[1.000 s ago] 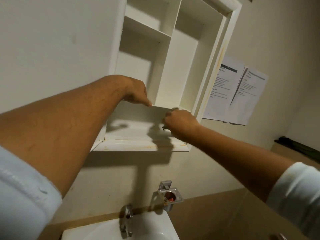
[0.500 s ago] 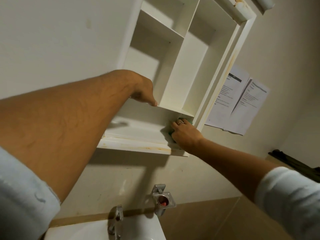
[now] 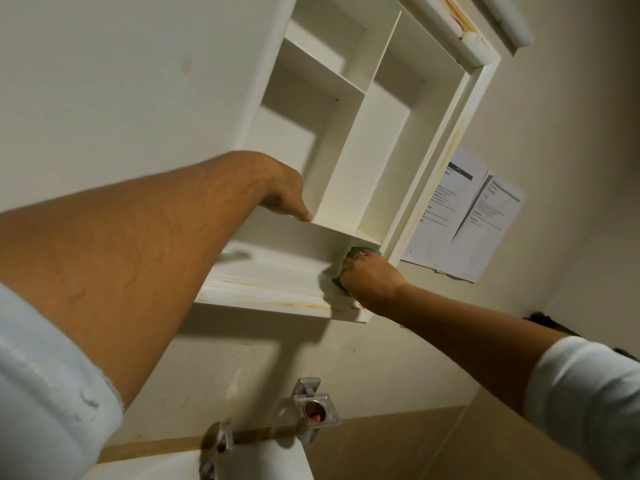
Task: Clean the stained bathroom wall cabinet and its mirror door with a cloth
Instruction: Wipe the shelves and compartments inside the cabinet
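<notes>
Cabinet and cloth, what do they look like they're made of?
Cabinet: probably white painted or laminated board, smooth and matte, with thin flat panels and brownish stains along the frame edges. Cloth: soft green fabric, possibly microfibre; it bunches under the right hand.

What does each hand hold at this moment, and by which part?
The right hand grips a bunched green cloth around its middle; only its edges show. The left hand holds nothing; its fingertips rest on the white cabinet shelf.

My right grip [image 3: 372,275] covers most of the green cloth [image 3: 352,251]; print on the papers [image 3: 485,216] is too small for me to read.
</notes>
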The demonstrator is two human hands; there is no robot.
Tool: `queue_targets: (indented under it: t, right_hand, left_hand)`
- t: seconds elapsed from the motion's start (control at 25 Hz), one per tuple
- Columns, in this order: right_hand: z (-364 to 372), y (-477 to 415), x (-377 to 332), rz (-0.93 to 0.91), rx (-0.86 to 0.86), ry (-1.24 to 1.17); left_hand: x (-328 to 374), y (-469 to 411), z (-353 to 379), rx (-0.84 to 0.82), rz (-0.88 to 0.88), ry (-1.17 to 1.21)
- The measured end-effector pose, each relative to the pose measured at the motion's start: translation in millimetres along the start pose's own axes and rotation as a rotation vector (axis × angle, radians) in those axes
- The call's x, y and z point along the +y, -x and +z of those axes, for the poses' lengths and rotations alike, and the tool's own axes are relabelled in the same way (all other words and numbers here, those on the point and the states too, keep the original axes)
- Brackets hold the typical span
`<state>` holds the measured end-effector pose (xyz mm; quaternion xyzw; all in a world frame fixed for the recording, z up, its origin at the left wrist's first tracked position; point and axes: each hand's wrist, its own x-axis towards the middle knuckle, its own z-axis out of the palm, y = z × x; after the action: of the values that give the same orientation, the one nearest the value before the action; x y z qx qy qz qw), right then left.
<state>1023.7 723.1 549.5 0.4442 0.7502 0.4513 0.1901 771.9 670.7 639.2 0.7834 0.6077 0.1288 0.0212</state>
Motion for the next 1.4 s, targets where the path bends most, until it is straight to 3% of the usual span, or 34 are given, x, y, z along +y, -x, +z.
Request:
queue_targets:
  t: [0.2, 0.48, 0.76, 0.88, 0.96, 1.04, 1.16, 1.24, 1.32, 1.4]
  right_hand:
    - [-15.5, -33.3, -8.3, 0.171, 0.018, -0.048]
    - [-7.2, 10.9, -2.6, 0.098, 0.062, 0.101]
    - [3.9, -34.9, -15.6, 0.247, 0.061, -0.102]
    - [7.1, -31.0, -37.7, 0.335, 0.026, -0.525]
    - [2.3, -29.7, -37.2, 0.443, 0.023, -0.928]
    - [-3.6, -22.2, -31.5, 0.618, 0.105, -1.417]
    - [-18.2, -12.9, -34.5, 1.027, 0.293, -2.266]
    - [-27.0, -21.5, -30.5, 1.229, 0.241, -2.850]
    - [-37.4, -30.2, -18.3, 1.166, 0.349, -3.284]
    - [-44.6, -29.1, -11.4, 1.167, 0.593, -3.435]
  left_hand:
    - [-0.8, -1.6, 1.0, 0.006, -0.008, -0.008]
    - [-1.9, -2.2, 3.0, 0.007, 0.005, 0.000]
    - [-3.7, -4.1, 4.7, -0.008, -0.009, -0.007]
    - [-5.0, -2.3, 4.5, -0.032, -0.004, 0.021]
    - [-4.7, -1.9, 4.8, -0.028, 0.004, 0.028]
    - [-5.4, -2.2, 4.8, -0.034, 0.008, 0.019]
    - [-6.1, -0.7, 3.6, -0.045, 0.024, 0.012]
    - [-4.4, 2.2, 1.6, -0.055, 0.020, 0.012]
    - [-2.3, 6.0, 0.0, -0.060, 0.010, 0.035]
    - [-0.2, 9.7, -2.8, -0.067, -0.014, 0.066]
